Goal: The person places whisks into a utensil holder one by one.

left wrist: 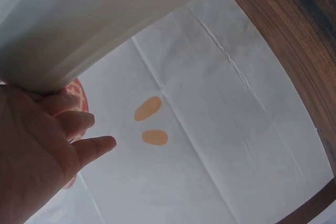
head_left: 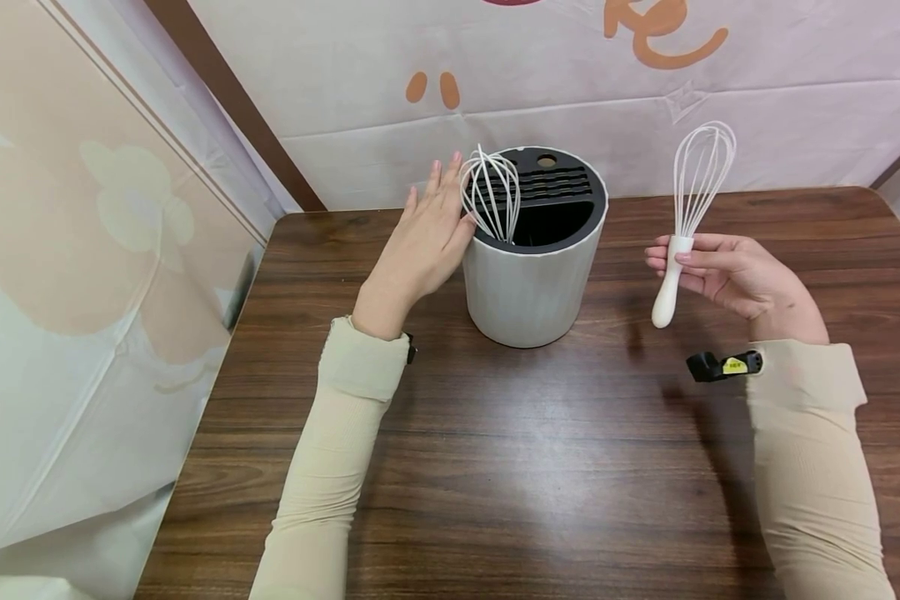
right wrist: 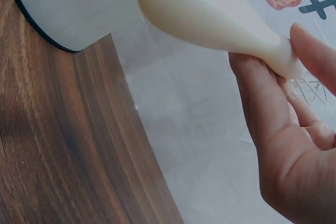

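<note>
My right hand (head_left: 742,271) pinches a white whisk (head_left: 667,292) near the top of its handle. Its wire loops point up and its rounded handle end points down, above the table. In the right wrist view, the thick handle (right wrist: 205,17) lies between thumb and fingers. A grey-white utensil holder (head_left: 528,292) with a black slotted lid stands left of it. Another white whisk (head_left: 490,196) stands in the holder's open compartment, its wires sticking out and its handle hidden. My left hand (head_left: 427,237) rests against the holder's left side, fingers extended.
The holder stands on a dark brown wooden table (head_left: 495,467), toward its back edge. A pale printed sheet (head_left: 570,108) hangs behind the table, and another printed sheet (head_left: 82,292) hangs along the left side. A small black camera (head_left: 705,367) sits at the right wrist.
</note>
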Action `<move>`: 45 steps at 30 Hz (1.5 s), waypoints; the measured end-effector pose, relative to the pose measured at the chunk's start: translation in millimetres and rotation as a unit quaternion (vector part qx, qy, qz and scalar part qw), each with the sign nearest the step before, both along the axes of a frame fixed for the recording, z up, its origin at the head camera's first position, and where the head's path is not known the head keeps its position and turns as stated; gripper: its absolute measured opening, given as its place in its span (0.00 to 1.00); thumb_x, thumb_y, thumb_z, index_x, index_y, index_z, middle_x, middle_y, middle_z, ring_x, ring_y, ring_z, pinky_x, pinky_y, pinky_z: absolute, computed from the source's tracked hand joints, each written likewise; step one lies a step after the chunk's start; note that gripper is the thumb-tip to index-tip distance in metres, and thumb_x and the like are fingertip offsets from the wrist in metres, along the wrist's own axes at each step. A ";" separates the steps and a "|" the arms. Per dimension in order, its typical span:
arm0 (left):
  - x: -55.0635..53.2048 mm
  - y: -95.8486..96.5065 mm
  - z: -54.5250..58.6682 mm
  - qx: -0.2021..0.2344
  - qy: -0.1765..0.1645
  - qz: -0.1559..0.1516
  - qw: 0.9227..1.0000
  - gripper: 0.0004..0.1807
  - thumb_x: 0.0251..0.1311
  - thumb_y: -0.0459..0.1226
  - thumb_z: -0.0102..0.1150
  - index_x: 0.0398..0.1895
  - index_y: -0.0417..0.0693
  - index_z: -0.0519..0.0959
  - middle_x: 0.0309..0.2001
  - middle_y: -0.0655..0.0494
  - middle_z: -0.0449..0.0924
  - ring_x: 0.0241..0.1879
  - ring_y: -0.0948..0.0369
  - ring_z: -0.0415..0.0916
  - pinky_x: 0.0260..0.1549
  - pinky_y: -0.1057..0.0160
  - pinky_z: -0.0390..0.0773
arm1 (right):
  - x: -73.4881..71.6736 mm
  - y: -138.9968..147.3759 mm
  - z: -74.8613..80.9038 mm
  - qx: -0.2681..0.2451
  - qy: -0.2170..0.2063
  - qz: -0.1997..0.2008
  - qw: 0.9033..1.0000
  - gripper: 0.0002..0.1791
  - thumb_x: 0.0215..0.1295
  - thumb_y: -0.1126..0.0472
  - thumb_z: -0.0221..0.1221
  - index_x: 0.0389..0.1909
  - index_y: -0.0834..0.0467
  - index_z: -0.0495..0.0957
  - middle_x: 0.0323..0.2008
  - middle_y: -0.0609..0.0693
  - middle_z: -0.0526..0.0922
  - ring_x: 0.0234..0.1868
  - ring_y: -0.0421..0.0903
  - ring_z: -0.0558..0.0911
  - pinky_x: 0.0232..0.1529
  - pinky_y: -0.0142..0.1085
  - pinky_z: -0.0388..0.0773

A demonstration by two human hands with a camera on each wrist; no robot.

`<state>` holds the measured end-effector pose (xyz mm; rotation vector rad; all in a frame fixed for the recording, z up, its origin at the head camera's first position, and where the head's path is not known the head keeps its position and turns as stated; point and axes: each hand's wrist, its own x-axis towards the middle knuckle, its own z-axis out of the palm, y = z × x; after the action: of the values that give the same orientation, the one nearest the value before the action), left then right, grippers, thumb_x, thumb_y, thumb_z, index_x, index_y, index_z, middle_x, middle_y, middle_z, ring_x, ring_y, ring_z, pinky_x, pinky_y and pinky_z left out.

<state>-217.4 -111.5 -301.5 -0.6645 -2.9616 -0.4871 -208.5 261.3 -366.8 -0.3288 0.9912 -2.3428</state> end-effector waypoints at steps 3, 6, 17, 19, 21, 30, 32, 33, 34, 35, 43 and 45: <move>0.1 -0.1 0.0 -0.001 0.001 0.001 1.000 0.32 0.72 0.46 0.26 0.75 0.47 0.38 0.75 0.57 0.32 0.72 0.62 0.24 0.69 0.50 0.35 | 0.4 -2.7 2.3 0.002 0.002 0.002 1.000 0.21 0.67 0.83 0.35 0.52 0.77 0.73 0.50 0.68 0.78 0.53 0.57 0.79 0.55 0.41 0.72; 0.1 0.0 0.3 0.000 0.000 0.002 1.000 0.32 0.72 0.46 0.26 0.75 0.47 0.38 0.75 0.57 0.32 0.72 0.61 0.24 0.69 0.50 0.35 | 0.7 -6.0 5.7 0.006 0.006 0.000 1.000 0.20 0.67 0.83 0.36 0.52 0.77 0.73 0.49 0.68 0.79 0.53 0.57 0.79 0.55 0.42 0.72; 0.2 0.3 -0.1 0.003 -0.002 0.002 1.000 0.32 0.72 0.46 0.26 0.75 0.48 0.38 0.75 0.57 0.32 0.71 0.63 0.23 0.69 0.51 0.34 | 1.0 -13.3 15.0 0.016 0.030 0.000 0.999 0.20 0.66 0.83 0.37 0.52 0.77 0.73 0.49 0.67 0.79 0.53 0.57 0.79 0.54 0.43 0.73; 0.3 0.3 -0.1 0.003 -0.002 0.002 1.000 0.32 0.72 0.46 0.26 0.75 0.48 0.38 0.75 0.58 0.31 0.71 0.63 0.23 0.69 0.51 0.33 | 1.7 -14.4 16.4 0.018 0.032 0.000 0.999 0.20 0.66 0.83 0.37 0.52 0.77 0.73 0.49 0.68 0.79 0.53 0.57 0.79 0.54 0.43 0.73; 0.3 0.3 0.0 0.004 -0.002 0.002 1.000 0.32 0.72 0.46 0.26 0.75 0.48 0.38 0.75 0.58 0.31 0.71 0.63 0.23 0.69 0.52 0.33 | 2.6 -15.2 18.3 0.021 0.035 -0.001 0.999 0.20 0.66 0.83 0.37 0.52 0.77 0.73 0.49 0.67 0.79 0.53 0.57 0.79 0.54 0.42 0.74; 0.4 0.1 -0.5 0.007 -0.001 0.003 1.000 0.32 0.72 0.46 0.26 0.75 0.49 0.38 0.75 0.58 0.32 0.71 0.64 0.23 0.69 0.52 0.32 | 5.1 -19.9 26.9 0.010 0.034 -0.003 0.999 0.20 0.66 0.83 0.37 0.52 0.77 0.73 0.48 0.68 0.79 0.52 0.58 0.79 0.55 0.41 0.72; 0.4 0.2 -0.7 0.006 -0.001 0.003 1.000 0.32 0.72 0.46 0.26 0.75 0.49 0.38 0.75 0.59 0.31 0.71 0.64 0.23 0.69 0.52 0.33 | 5.4 -21.0 28.3 0.008 0.039 -0.002 0.999 0.20 0.66 0.83 0.37 0.52 0.77 0.72 0.48 0.68 0.79 0.52 0.58 0.79 0.55 0.41 0.72; 0.3 0.2 -0.7 0.006 -0.001 0.003 1.000 0.32 0.72 0.46 0.26 0.76 0.49 0.38 0.75 0.59 0.31 0.71 0.64 0.23 0.69 0.52 0.33 | 5.7 -21.5 29.0 0.005 0.040 -0.001 0.999 0.20 0.66 0.83 0.37 0.52 0.77 0.72 0.48 0.68 0.79 0.52 0.58 0.79 0.55 0.41 0.72; 0.4 0.2 -0.8 0.006 -0.001 0.003 1.000 0.32 0.72 0.46 0.25 0.76 0.49 0.38 0.75 0.59 0.31 0.71 0.64 0.23 0.69 0.52 0.33 | 5.7 -22.0 29.8 0.004 0.041 0.000 0.999 0.19 0.66 0.83 0.37 0.52 0.78 0.72 0.48 0.68 0.79 0.52 0.58 0.79 0.56 0.41 0.72; 0.3 0.1 -0.6 0.006 -0.001 0.003 1.000 0.32 0.72 0.46 0.25 0.76 0.49 0.38 0.75 0.59 0.31 0.71 0.64 0.23 0.69 0.53 0.32 | 5.7 -22.6 30.6 0.004 0.044 0.001 0.999 0.19 0.66 0.83 0.37 0.52 0.78 0.72 0.48 0.68 0.79 0.52 0.58 0.79 0.56 0.41 0.72; -0.3 0.4 0.0 0.007 0.001 0.003 1.000 0.31 0.72 0.46 0.25 0.76 0.49 0.38 0.75 0.59 0.32 0.71 0.64 0.23 0.69 0.53 0.32 | 5.0 -25.8 37.9 0.017 0.065 -0.001 0.998 0.19 0.65 0.84 0.36 0.51 0.78 0.72 0.48 0.68 0.79 0.53 0.58 0.79 0.55 0.42 0.72; -0.4 0.6 0.0 0.007 0.002 0.002 1.000 0.31 0.72 0.46 0.26 0.76 0.49 0.38 0.75 0.59 0.32 0.71 0.63 0.23 0.68 0.53 0.32 | 5.3 -26.3 39.9 0.027 0.072 -0.006 0.997 0.19 0.65 0.84 0.37 0.51 0.78 0.72 0.47 0.68 0.79 0.52 0.58 0.79 0.54 0.42 0.72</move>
<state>-217.9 -110.9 -301.5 -0.6560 -2.9524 -0.5065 -203.3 235.0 -326.9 -0.4787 1.1245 -2.3242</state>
